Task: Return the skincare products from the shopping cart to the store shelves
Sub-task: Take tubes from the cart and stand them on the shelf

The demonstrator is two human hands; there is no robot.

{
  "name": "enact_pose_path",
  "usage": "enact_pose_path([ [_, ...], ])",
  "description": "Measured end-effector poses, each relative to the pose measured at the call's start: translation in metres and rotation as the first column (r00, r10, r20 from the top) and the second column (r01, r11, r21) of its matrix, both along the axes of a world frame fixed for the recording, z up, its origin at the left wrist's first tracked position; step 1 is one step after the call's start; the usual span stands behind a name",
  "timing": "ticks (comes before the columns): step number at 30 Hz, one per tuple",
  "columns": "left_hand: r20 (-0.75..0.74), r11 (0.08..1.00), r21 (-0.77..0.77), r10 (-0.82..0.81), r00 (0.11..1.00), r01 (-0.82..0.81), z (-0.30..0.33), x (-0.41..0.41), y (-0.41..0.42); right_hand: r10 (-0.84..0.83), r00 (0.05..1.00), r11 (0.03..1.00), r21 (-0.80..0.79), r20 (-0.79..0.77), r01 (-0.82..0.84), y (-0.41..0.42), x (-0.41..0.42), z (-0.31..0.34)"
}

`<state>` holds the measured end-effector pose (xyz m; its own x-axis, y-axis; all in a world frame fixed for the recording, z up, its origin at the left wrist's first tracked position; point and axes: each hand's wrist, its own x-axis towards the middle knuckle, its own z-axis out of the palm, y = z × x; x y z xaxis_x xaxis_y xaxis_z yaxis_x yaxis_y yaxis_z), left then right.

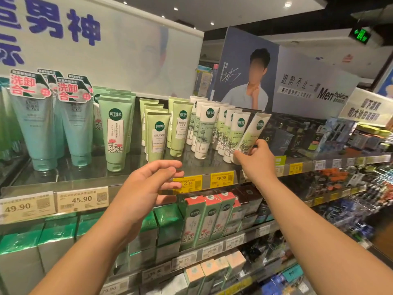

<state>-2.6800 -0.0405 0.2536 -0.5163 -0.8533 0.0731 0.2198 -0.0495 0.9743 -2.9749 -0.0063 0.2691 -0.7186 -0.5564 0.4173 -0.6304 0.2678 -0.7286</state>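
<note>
**Tilted tube held at the right end of the top-shelf row**

The white-and-green tube point(252, 135) stands at the right end of a row of matching white tubes point(212, 128) on the top shelf point(85, 177), cap end down and body leaning to the right, its upper end tipped away from its neighbours. The right hand point(258, 159) grips it low down, thumb on the near face and fingers curled round the far side, so the lower part of the tube is partly hidden behind the hand. Whether the cap rests on the shelf cannot be told.

The left hand point(148, 184) hangs in front of the shelf edge, holding nothing, its fingers loosely spread and pointing right towards a yellow price tag point(188, 184) marked 22.90. Just beside that tag sits a second yellow tag point(221, 178) marked 39.90.

To the left of the white row, light green tubes point(156, 135) stand cap down in several ranks, then a taller green tube with a red flower print point(116, 133), and further left pale blue-green tubes point(40, 126) topped with red-lettered cards. Beige tags point(81, 200) on the shelf edge read 49.90 and 45.90.

On the shelf below stand green boxes point(168, 222) and narrower boxes with red tops point(210, 218). Right of the held tube lie dark packaged goods point(282, 133), behind them a poster showing a person in a white shirt point(246, 71) and a Mentholatum sign point(314, 86).
</note>
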Motion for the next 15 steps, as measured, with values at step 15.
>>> enact_pose_path([
  [15,0.023,1.000,-0.005,-0.010,1.000,0.010,-0.0017,0.0051,0.0003,-0.033,0.998,0.985,0.166,-0.044,0.040,-0.0069,0.0002,-0.0072],
])
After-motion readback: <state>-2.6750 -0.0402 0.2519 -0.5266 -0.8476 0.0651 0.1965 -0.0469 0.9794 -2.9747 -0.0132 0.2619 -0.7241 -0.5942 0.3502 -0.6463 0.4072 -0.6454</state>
